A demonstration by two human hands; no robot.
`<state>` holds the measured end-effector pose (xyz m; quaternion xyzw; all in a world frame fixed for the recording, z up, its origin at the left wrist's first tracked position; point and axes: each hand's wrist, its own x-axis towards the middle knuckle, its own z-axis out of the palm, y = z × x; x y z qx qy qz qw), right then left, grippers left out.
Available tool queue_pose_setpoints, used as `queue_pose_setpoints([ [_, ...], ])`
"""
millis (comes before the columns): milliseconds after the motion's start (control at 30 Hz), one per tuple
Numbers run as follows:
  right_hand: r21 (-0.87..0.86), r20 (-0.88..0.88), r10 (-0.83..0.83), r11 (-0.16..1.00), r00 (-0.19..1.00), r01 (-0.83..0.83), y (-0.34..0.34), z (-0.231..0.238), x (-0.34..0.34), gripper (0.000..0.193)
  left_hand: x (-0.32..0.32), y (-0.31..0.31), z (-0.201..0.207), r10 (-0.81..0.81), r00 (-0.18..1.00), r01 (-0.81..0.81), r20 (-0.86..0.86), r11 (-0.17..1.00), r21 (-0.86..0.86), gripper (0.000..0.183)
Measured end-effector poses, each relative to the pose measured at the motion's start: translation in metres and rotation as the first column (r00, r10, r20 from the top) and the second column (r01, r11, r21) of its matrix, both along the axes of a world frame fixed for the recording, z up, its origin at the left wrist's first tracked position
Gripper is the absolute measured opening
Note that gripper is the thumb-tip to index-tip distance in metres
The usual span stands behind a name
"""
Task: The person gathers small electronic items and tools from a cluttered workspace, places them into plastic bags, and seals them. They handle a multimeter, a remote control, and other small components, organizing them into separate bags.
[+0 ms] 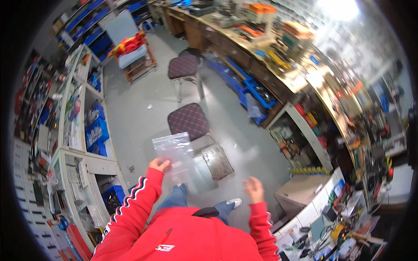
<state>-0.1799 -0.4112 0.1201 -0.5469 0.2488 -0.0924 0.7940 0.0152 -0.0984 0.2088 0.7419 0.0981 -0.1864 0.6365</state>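
My left hand (161,165) pinches a clear zip-top plastic bag (177,153) near its left edge. The bag hangs in front of me, above the floor, and looks flat; its lower part fades into the background. To the right, my right hand (254,190) is raised and slightly blurred, its fingers drawn together. A faint, smeared see-through shape (245,163) shows just beyond those fingertips; what it is, I cannot make out. The two hands are apart, at about the same distance from my body.
A padded stool (188,121) stands ahead, another chair (183,66) behind it. A worn flat board (217,162) is beyond my feet. White shelving (96,164) with blue bins lines the left; a cluttered workbench (300,80) runs along the right. A cardboard box (300,191) sits near my right.
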Motion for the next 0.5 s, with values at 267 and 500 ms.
queue_pose_setpoints([
  [267,0.147,-0.049,0.580,0.809,0.813,-0.568,0.245,0.078,0.258,0.030,0.085,0.118,0.008,-0.082,0.971,0.037,-0.223,0.979,-0.199,0.022],
  [500,-0.056,-0.099,0.651,0.752,0.753,-0.657,0.331,0.115,0.395,0.015,0.184,0.209,0.021,0.089,0.995,-0.102,-0.051,0.905,-0.414,0.021],
])
